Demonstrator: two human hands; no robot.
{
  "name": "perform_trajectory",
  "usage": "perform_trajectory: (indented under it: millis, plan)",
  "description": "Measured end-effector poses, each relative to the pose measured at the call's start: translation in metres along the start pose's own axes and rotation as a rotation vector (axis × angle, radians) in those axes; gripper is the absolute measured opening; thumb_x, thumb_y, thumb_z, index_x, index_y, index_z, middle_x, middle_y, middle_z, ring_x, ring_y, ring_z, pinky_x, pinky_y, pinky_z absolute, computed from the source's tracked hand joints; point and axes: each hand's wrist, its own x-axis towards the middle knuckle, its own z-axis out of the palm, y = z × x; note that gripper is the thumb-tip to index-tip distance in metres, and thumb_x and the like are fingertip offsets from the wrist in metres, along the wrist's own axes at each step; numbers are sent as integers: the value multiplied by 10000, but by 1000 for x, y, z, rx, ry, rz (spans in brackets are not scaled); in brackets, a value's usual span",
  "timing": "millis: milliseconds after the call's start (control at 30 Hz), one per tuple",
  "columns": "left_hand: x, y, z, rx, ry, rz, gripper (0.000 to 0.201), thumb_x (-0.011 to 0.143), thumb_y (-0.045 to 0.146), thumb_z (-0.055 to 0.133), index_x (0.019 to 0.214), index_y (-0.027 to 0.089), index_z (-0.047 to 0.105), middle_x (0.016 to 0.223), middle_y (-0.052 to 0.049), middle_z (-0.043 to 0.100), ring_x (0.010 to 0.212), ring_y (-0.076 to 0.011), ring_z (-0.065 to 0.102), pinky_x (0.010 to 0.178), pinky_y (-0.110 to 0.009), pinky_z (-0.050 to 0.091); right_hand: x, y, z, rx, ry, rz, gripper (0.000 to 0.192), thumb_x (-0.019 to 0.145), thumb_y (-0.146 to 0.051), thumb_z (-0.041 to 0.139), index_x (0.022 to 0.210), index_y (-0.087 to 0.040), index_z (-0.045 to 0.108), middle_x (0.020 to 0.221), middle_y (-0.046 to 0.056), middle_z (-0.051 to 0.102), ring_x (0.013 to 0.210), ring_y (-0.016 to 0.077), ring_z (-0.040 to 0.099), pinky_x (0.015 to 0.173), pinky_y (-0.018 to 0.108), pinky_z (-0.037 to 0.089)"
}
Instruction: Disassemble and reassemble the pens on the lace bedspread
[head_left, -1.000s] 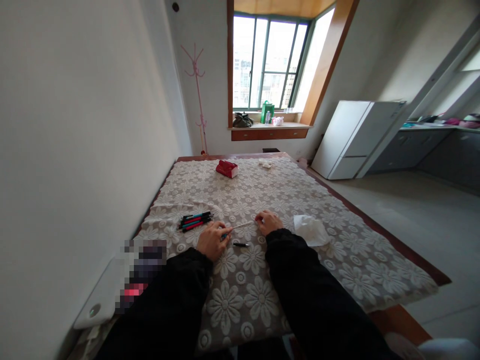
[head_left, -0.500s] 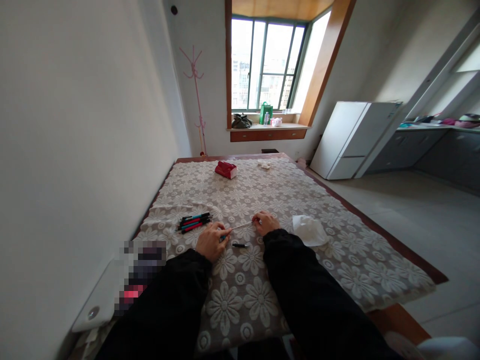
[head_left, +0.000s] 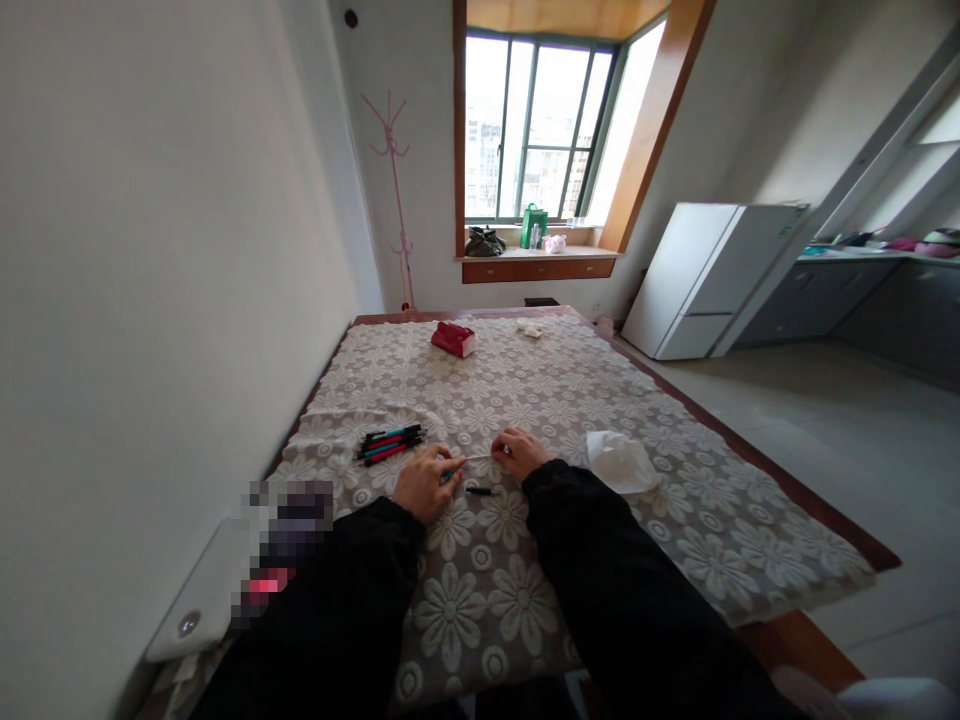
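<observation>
My left hand (head_left: pixel 427 483) rests low over the flowered tablecloth (head_left: pixel 450 610), its fingers closed on a pen barrel (head_left: pixel 448 474) that shows a little teal. From that barrel a thin white stick, like a pen refill (head_left: pixel 478 457), reaches across to my right hand (head_left: pixel 521 453). The right fingertips pinch its far end. Just below the hands lies a short black pen piece (head_left: pixel 480 491). Left of my left hand is a bundle of pens (head_left: pixel 390 445) in black, teal and red. Most of the held barrel is hidden by my fingers.
A crumpled white sheet (head_left: pixel 621 463) lies right of my right hand. Farther back are a red tissue pack (head_left: pixel 453 340) and a small white item (head_left: pixel 529 328). The wall (head_left: pixel 187 250) borders the table's left side; a white box (head_left: pixel 191 600) stands at the near left.
My right hand has moved a little left, closer to my left hand, so less of the white refill shows between them. The left hand stays put.
</observation>
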Motion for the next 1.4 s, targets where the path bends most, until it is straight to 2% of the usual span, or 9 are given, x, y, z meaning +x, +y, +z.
perform_trajectory:
  millis: [200, 300, 467, 633, 733, 867, 967, 1200, 1400]
  plan:
    - [0, 4, -4, -36, 11, 1, 332, 811, 303, 605, 1139, 286, 659, 1080, -48, 599, 1016, -218, 546, 934, -368, 440, 1, -2, 0, -12, -30, -17, 126, 779, -88, 613, 795, -203, 661, 855, 28, 634, 859, 169, 565, 803, 274, 415]
    - [0, 11, -10, -85, 12, 57, 287, 780, 294, 634, 1064, 276, 670, 1076, -47, 603, 1041, -219, 545, 944, -357, 442, 0, 1, -1, -9, -11, 6, 145, 776, -65, 597, 776, -201, 646, 847, 27, 630, 861, 170, 559, 800, 275, 411]
    - [0, 18, -13, -104, -99, 187, 314, 784, 398, 661, 1085, 308, 668, 1047, -31, 632, 1005, -211, 558, 906, -343, 456, 0, 2, 0, 4, 28, 5, 141, 793, -73, 577, 782, -206, 623, 848, 19, 621, 869, 169, 545, 798, 274, 409]
    - [1, 14, -8, -94, -137, 188, 152, 851, 323, 598, 953, 309, 709, 961, -16, 668, 935, -193, 574, 861, -329, 461, -1, 1, 2, 4, 82, 17, 146, 798, -69, 550, 786, -205, 602, 849, 28, 612, 866, 176, 533, 797, 278, 410]
    - [2, 11, -7, -95, -60, 111, 151, 865, 268, 567, 967, 272, 678, 959, -24, 672, 946, -194, 581, 860, -327, 462, -1, 1, 2, 30, 131, 33, 143, 808, -73, 535, 789, -205, 588, 849, 34, 608, 870, 182, 527, 802, 286, 411]
    - [3, 6, -9, -107, 115, -26, 215, 887, 208, 503, 1069, 243, 611, 987, -37, 665, 949, -190, 599, 856, -317, 465, -2, 0, 1, 45, 162, 48, 138, 805, -75, 536, 785, -206, 575, 855, 36, 602, 875, 186, 523, 801, 290, 409]
    - [4, 5, -10, -139, 206, -66, 282, 898, 181, 461, 1147, 253, 573, 1034, -40, 661, 971, -184, 601, 855, -304, 463, -2, -2, 1, 46, 154, 30, 142, 812, -73, 524, 788, -205, 569, 854, 35, 596, 867, 183, 522, 790, 284, 408]
    - [4, 10, -12, -293, 290, -217, 174, 898, 285, 469, 1057, 225, 508, 998, -31, 699, 772, -156, 626, 733, -289, 471, -3, -8, 2, 82, 121, -50, 159, 804, -53, 506, 786, -202, 559, 834, 30, 583, 842, 170, 528, 769, 269, 411]
    - [6, 9, -10, -370, 301, -264, 181, 880, 300, 487, 1046, 233, 464, 986, -39, 716, 854, -180, 664, 751, -300, 475, -5, -14, -2, 156, 177, -78, 140, 822, -87, 484, 786, -203, 554, 825, 29, 567, 820, 169, 526, 764, 267, 410]
